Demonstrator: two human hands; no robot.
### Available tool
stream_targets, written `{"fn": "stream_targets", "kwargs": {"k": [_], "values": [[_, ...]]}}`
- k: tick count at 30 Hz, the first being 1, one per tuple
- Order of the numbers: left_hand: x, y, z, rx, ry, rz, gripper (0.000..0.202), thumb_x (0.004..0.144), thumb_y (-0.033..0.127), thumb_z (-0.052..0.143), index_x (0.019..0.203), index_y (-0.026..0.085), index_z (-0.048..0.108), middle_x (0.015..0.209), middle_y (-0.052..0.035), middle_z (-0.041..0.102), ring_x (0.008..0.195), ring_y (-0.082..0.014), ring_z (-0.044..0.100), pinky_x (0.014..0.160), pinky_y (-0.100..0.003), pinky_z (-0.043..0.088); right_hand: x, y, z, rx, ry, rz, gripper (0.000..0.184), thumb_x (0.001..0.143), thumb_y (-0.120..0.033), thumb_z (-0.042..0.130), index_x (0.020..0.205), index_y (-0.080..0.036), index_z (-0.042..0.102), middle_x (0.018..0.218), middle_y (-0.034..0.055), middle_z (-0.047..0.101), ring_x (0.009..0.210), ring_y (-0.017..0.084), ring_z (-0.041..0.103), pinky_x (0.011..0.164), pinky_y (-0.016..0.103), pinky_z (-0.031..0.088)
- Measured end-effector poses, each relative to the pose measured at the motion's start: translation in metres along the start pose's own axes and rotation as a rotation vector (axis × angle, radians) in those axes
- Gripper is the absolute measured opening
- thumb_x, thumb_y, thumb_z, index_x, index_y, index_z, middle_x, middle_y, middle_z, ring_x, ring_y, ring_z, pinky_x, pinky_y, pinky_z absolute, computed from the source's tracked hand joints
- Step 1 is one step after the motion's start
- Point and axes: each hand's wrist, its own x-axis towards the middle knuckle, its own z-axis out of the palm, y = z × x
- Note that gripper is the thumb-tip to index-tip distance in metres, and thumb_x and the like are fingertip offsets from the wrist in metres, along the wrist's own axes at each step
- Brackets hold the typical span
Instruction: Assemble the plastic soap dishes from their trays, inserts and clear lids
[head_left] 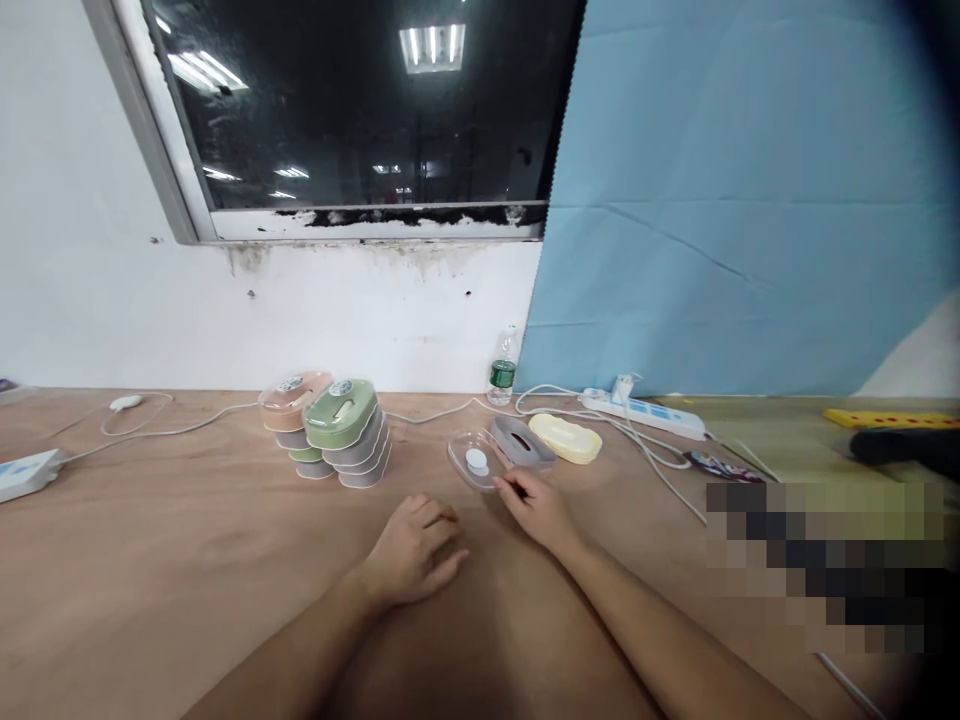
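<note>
My right hand (536,508) pinches the near edge of a clear oval plastic lid (466,452) between thumb and fingers. A round white sticker lies on the lid. Just behind it sits a grey oblong plastic piece (525,445) with a dark slot, and beside that a pale yellow oblong piece (566,438). My left hand (420,550) rests on the wooden table (187,580) with fingers loosely bent and thumb apart, holding nothing. Beyond it stand two stacks of oblong boxes, a green box (341,415) topping the nearer one and a peach box (285,392) topping the other.
A water bottle (503,370) stands against the wall. White power strips lie at the back right (652,413) and far left (28,475), with cables (442,412) running across the table. A dark wrapper (724,466) is at the right. A window and blue cloth (720,200) rise behind.
</note>
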Motion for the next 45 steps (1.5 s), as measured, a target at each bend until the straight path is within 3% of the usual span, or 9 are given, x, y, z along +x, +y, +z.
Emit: {"fn": "stream_targets", "kwargs": {"k": [5,10,14,18,23,29,37,41,45], "values": [[-0.003,-0.019,-0.001,-0.083,-0.091,-0.2,0.025,0.085,0.035,0.057,0.104,0.021,0.064,0.106,-0.0075,0.062,0.097,-0.0216,0.056,0.087,-0.037,0.044,0.011,0.024,-0.018,-0.112,0.221,-0.001,0.018,0.088,-0.034,0.053,0.081,-0.021,0.062,0.074,0.0035,0.064,0.072,0.018,0.057,0.069,0.03,0.043],[-0.008,-0.034,-0.008,-0.08,-0.126,-0.327,0.028,0.087,0.039,0.055,0.106,0.022,0.065,0.107,-0.0075,0.062,0.099,-0.0229,0.056,0.089,-0.038,0.045,0.02,0.076,-0.04,-0.298,0.322,0.121,0.023,0.087,-0.035,0.05,0.096,-0.018,0.063,0.1,0.0109,0.065,0.099,0.026,0.055,0.091,0.041,0.041],[-0.01,-0.038,-0.005,-0.037,-0.159,-0.316,0.03,0.085,0.041,0.058,0.106,0.023,0.065,0.108,-0.0068,0.062,0.1,-0.0236,0.056,0.09,-0.039,0.044,0.012,0.118,-0.047,-0.379,0.219,0.349,0.042,0.085,-0.045,0.051,0.113,-0.016,0.062,0.122,0.0148,0.059,0.115,0.031,0.05,0.1,0.047,0.035],[-0.012,-0.039,-0.002,0.011,-0.19,-0.313,0.034,0.083,0.043,0.059,0.11,0.024,0.065,0.113,-0.0068,0.061,0.104,-0.0246,0.055,0.093,-0.042,0.042,0.005,0.135,-0.044,-0.309,0.063,0.45,0.049,0.08,-0.054,0.056,0.112,-0.017,0.065,0.128,0.0154,0.056,0.117,0.032,0.051,0.1,0.046,0.037],[-0.013,-0.039,-0.003,0.02,-0.224,-0.31,0.037,0.083,0.044,0.059,0.114,0.024,0.063,0.117,-0.0064,0.059,0.106,-0.0246,0.053,0.094,-0.042,0.041,0.005,0.135,-0.042,-0.228,0.067,0.394,0.028,0.082,-0.041,0.056,0.09,-0.019,0.07,0.112,0.01,0.065,0.101,0.024,0.06,0.09,0.037,0.044],[-0.013,-0.04,-0.004,0.021,-0.23,-0.303,0.037,0.083,0.044,0.058,0.114,0.024,0.063,0.117,-0.007,0.06,0.106,-0.0245,0.054,0.094,-0.041,0.042,0.006,0.131,-0.042,-0.37,0.067,0.388,0.024,0.078,-0.017,0.056,0.099,-0.019,0.067,0.096,0.0075,0.066,0.092,0.022,0.059,0.084,0.034,0.042],[-0.013,-0.041,-0.004,0.009,-0.211,-0.278,0.036,0.083,0.043,0.059,0.113,0.023,0.063,0.116,-0.0082,0.06,0.105,-0.0254,0.055,0.094,-0.043,0.043,0.007,0.127,-0.042,-0.33,0.248,0.319,0.02,0.086,-0.026,0.046,0.089,-0.016,0.063,0.089,0.0102,0.059,0.086,0.024,0.054,0.078,0.037,0.043],[-0.014,-0.04,-0.006,-0.032,-0.174,-0.305,0.045,0.083,0.043,0.059,0.123,0.021,0.056,0.12,-0.01,0.059,0.111,-0.0271,0.053,0.097,-0.046,0.042,0.013,0.102,-0.045,-0.257,0.415,0.256,0.023,0.091,-0.033,0.039,0.094,-0.017,0.055,0.091,0.0107,0.056,0.088,0.025,0.052,0.078,0.038,0.043],[-0.015,-0.04,-0.002,-0.138,-0.042,-0.406,0.062,0.085,0.042,0.057,0.139,0.02,0.037,0.13,-0.0135,0.053,0.111,-0.0256,0.054,0.095,-0.045,0.045,0.014,0.053,-0.037,-0.127,0.431,0.05,0.016,0.092,-0.032,0.041,0.096,-0.02,0.05,0.093,0.0094,0.056,0.087,0.023,0.053,0.08,0.038,0.044]]}}
